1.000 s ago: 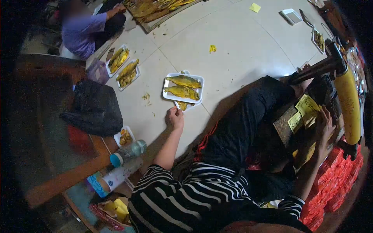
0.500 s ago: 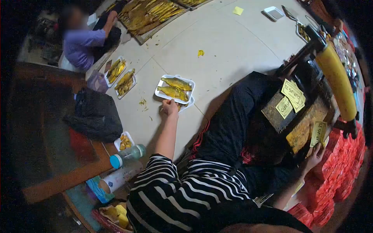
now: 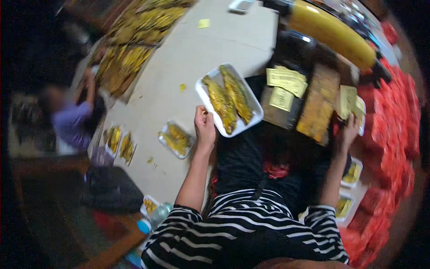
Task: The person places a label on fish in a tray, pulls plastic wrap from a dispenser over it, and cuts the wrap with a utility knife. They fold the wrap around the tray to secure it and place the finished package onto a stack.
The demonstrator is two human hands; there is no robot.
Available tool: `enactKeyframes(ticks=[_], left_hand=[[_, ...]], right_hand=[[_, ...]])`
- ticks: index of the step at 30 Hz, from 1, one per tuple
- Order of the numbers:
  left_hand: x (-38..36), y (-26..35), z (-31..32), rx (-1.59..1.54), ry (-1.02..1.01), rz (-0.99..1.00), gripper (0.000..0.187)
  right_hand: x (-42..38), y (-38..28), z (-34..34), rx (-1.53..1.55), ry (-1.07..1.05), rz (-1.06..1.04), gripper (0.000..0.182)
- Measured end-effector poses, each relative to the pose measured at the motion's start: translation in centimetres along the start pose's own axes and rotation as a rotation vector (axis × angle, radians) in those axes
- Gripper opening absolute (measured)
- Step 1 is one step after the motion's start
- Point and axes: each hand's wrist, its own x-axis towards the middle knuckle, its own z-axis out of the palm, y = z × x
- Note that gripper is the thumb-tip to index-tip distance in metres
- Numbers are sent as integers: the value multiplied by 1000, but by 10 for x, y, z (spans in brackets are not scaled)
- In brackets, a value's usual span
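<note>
My left hand (image 3: 205, 127) grips the near left edge of a white foam tray (image 3: 256, 121) and holds it up off the floor. Two whole yellow-brown fish (image 3: 220, 101) lie side by side in it. On the right, the fingers of my right hand (image 3: 348, 132) are closed at the lower edge of a yellow printed paper label (image 3: 347, 99); the fingertips are partly blurred. Beside that hand is a brown stained board (image 3: 319, 105). Several more yellow labels (image 3: 286, 83) lie piled on a dark plate (image 3: 273, 117).
A second tray of fish (image 3: 175, 139) rests on the tiled floor, left of my hand. Red plastic packs (image 3: 394, 134) are heaped at right, below a large yellow roll (image 3: 333, 33). A person in purple (image 3: 71, 121) sits by fish racks (image 3: 130, 49). A bottle (image 3: 156, 215) lies near my left elbow.
My left hand has lifted the upper fish tray off the floor and brought it toward my lap, leaving another tray behind. The view has turned right. My right hand remains at the label.
</note>
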Motion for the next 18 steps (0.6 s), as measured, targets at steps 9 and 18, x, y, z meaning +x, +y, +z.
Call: enactKeyframes(ticks=[9,18], left_hand=[[-38,15,168,38,-692,-130,11],[-31,44,140,389,-507,162,36]], right_hand=[[-19,25,-105,1256,-34,501,20],[-36,42,-103,1432,27,495,25]])
